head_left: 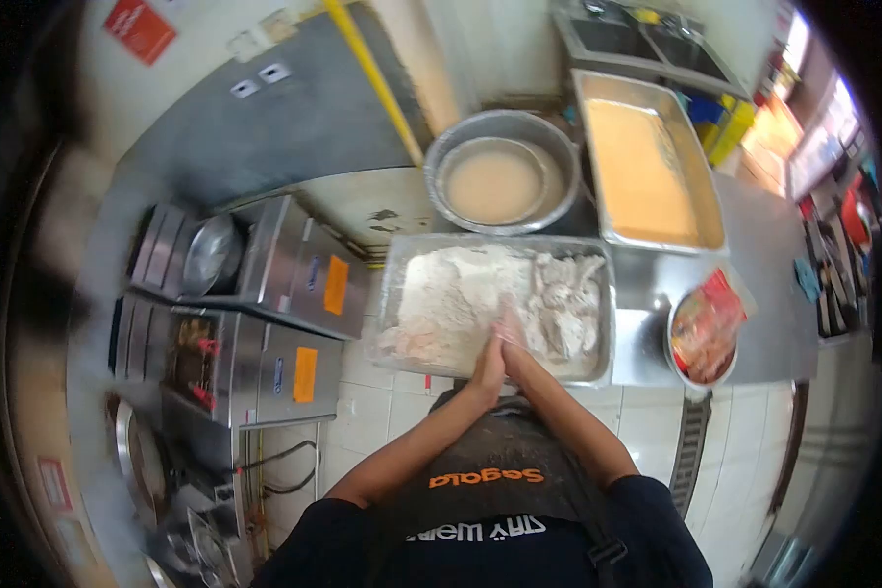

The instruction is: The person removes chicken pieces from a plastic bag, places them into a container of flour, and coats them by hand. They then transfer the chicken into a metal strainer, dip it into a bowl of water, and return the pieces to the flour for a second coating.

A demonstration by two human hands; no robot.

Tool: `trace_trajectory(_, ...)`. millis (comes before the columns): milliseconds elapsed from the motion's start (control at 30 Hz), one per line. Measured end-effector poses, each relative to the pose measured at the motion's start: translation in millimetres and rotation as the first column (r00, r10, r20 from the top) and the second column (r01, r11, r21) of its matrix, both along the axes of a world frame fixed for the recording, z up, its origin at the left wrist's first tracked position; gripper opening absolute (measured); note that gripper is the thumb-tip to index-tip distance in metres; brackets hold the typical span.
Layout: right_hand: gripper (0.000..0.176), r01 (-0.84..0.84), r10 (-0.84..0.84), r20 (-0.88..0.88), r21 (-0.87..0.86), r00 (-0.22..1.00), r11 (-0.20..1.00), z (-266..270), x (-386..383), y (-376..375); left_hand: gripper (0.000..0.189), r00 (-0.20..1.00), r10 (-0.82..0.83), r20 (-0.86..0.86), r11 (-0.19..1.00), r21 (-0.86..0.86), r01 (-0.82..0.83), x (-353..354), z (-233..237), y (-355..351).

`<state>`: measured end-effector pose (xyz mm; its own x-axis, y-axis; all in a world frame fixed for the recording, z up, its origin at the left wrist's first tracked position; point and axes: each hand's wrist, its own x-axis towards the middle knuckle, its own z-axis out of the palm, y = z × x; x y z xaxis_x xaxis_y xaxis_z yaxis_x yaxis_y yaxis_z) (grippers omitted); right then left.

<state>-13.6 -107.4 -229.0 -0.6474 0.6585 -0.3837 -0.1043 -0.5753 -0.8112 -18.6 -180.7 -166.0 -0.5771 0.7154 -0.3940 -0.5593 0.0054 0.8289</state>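
Observation:
My left hand (489, 369) and my right hand (513, 343) are pressed together over the front middle of a metal tray (389, 294). Their fingers point away from me and look dusted with flour. Whether anything lies between the palms is hidden. White flour (451, 279) fills the left and middle of the tray, with a pinkish, clumpy patch at its front left. Along the right side lie several flour-coated pieces (565, 304), lumpy like battered meat.
Behind the tray stands a large metal basin (439, 201) with cloudy liquid in an inner container. A deep pan (712, 220) of orange-yellow liquid is at back right. Right, a bowl (672, 353) holds bagged raw meat (706, 328). Steel fryers (284, 367) stand left.

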Motion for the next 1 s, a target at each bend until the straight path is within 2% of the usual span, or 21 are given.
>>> trace_trajectory(67,0.055,0.036,-0.039,-0.035,-0.063,0.999,0.997,13.7,7.7,-11.7,0.068,0.986,-0.02,0.164,0.999,-0.022,0.024,3.8,6.4,2.3)
trace_trajectory(133,0.05,0.08,-0.087,-0.052,-0.125,0.995,0.989,28.7,22.9,-15.4,0.064,0.984,-0.01,0.179,1.0,-0.004,0.011,2.9,-2.2,1.0)
trace_trajectory(200,0.047,0.042,-0.047,-0.034,-0.141,0.998,0.989,39.5,37.1,-18.0,0.06,0.975,-0.015,0.221,1.0,-0.016,0.019,7.5,0.1,0.7)
trace_trajectory(333,0.041,-0.071,0.075,0.023,-0.136,0.997,0.988,54.7,60.2,-13.6,0.058,0.996,0.034,0.085,0.998,-0.063,-0.028,21.2,4.9,10.7)
trace_trajectory(400,0.038,-0.126,0.134,0.059,-0.131,0.989,0.983,62.3,71.6,-9.5,0.056,0.999,-0.031,-0.02,0.991,-0.128,0.028,30.7,8.3,15.4)
trace_trajectory(433,0.037,-0.134,0.144,0.065,-0.132,0.987,0.982,65.7,78.1,-7.9,0.056,0.999,-0.018,-0.03,0.991,-0.131,0.014,34.8,7.0,17.9)
trace_trajectory(467,0.037,-0.144,0.153,0.057,-0.131,0.987,0.981,65.7,85.8,-7.1,0.055,0.996,-0.074,-0.053,0.988,-0.14,0.066,40.4,2.6,21.7)
trace_trajectory(533,0.033,-0.005,-0.004,-0.046,-0.199,0.999,0.98,67.3,101.8,-4.2,0.054,0.978,-0.188,-0.094,0.973,-0.153,0.172,53.2,-5.8,31.8)
trace_trajectory(600,0.035,0.037,-0.058,-0.093,-0.207,0.994,0.978,75.9,120.8,-3.3,0.053,0.946,-0.296,-0.133,0.949,-0.153,0.275,62.1,-11.6,43.5)
trace_trajectory(633,0.038,0.085,-0.118,-0.134,-0.229,0.984,0.97,82.0,128.7,-3.8,0.053,0.948,-0.286,-0.138,0.954,-0.138,0.268,65.6,-14.3,46.5)
trace_trajectory(733,0.04,0.123,-0.173,-0.17,-0.273,0.97,0.954,108.5,140.0,-16.0,0.045,0.839,-0.433,-0.33,0.874,-0.383,0.3,71.3,-22.5,52.8)
trace_trajectory(767,0.04,0.126,-0.171,-0.166,-0.253,0.971,0.959,114.8,141.3,-20.8,0.045,0.841,-0.427,-0.332,0.881,-0.364,0.304,65.0,-12.7,51.0)
trace_trajectory(833,0.041,0.178,-0.194,-0.044,-0.247,0.98,0.952,123.8,142.6,-29.5,0.039,0.782,-0.621,-0.055,0.752,-0.326,0.573,46.4,16.0,42.3)
trace_trajectory(867,0.039,0.222,-0.23,-0.018,-0.21,0.973,0.952,103.1,144.6,-24.6,0.036,0.781,-0.624,-0.02,0.763,-0.233,0.603,50.7,8.9,36.9)
trace_trajectory(900,0.039,0.22,-0.226,-0.008,-0.194,0.974,0.956,79.5,151.1,-20.8,0.036,0.785,-0.62,-0.018,0.769,-0.215,0.602,54.1,2.4,28.4)
trace_trajectory(967,0.037,0.303,-0.301,-0.142,-0.006,0.943,0.953,34.0,161.7,-10.3,0.034,0.568,-0.711,-0.415,0.62,0.011,0.784,43.7,-3.9,7.4)
trace_trajectory(1000,0.038,0.325,-0.319,-0.126,0.025,0.939,0.945,13.9,170.0,1.0,0.032,0.444,-0.815,-0.371,0.507,-0.086,0.858,21.7,37.4,-21.0)
